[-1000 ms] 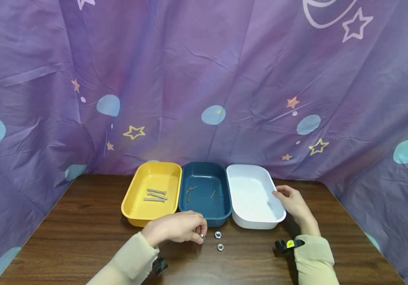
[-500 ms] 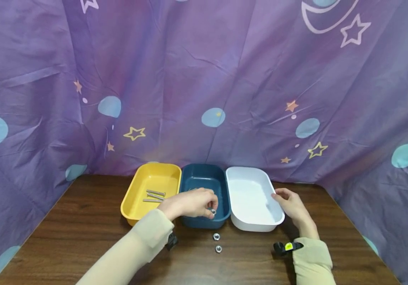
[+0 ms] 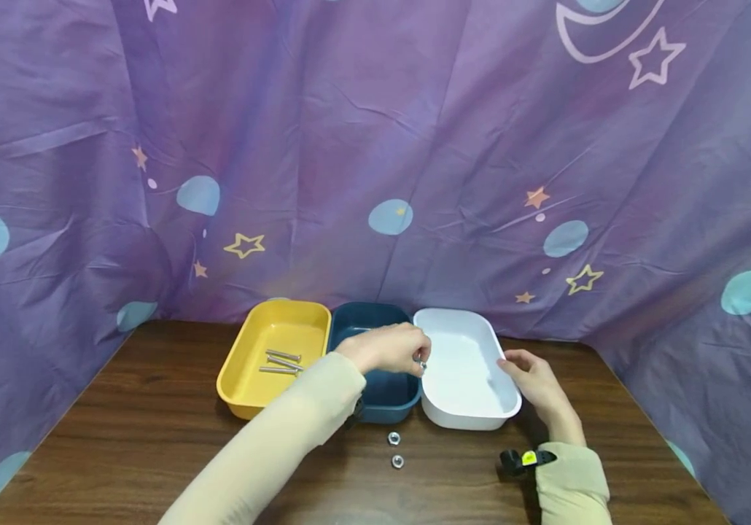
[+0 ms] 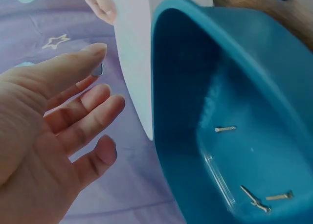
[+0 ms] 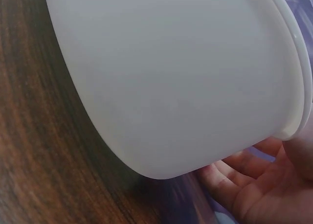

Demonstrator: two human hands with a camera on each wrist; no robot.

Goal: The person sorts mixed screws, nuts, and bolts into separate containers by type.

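My left hand (image 3: 388,348) is over the seam between the blue tray (image 3: 382,415) and the white tray (image 3: 464,421). It pinches a small metal nut (image 3: 423,364) between thumb and fingers; only a sliver of that nut (image 4: 99,69) shows in the left wrist view. My right hand (image 3: 539,386) grips the white tray's right rim, thumb over the edge and fingers against the outer wall (image 5: 176,101). Two more hex nuts, one (image 3: 394,438) behind the other (image 3: 398,461), lie on the table in front of the blue tray.
A yellow tray (image 3: 234,397) with several long bolts (image 3: 278,370) stands left of the blue tray. Several thin brass-coloured screws (image 4: 226,129) lie inside the blue tray. The wooden table (image 3: 126,437) ends at a purple curtain (image 3: 343,146) behind the trays.
My left hand has lifted the nut from the table in front of the blue tray and carried it across that tray to the white one's left edge. The right hand stays at the rim.
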